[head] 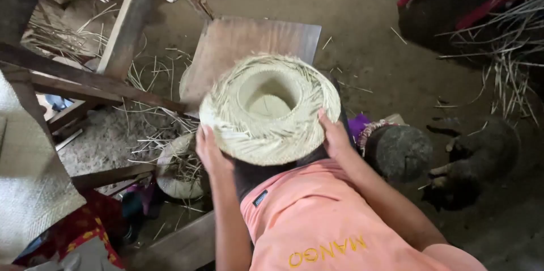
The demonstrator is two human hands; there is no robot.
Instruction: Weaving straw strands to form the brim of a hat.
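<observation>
Your left hand and right hand both clamp the brim of the pale, half-woven straw hat, which sits crown-down over a dark block, in front of the brown wooden board. Loose strand ends bristle round the rim; squeeze unevenly and you could likely warp the brim or snap dry fibres.
</observation>
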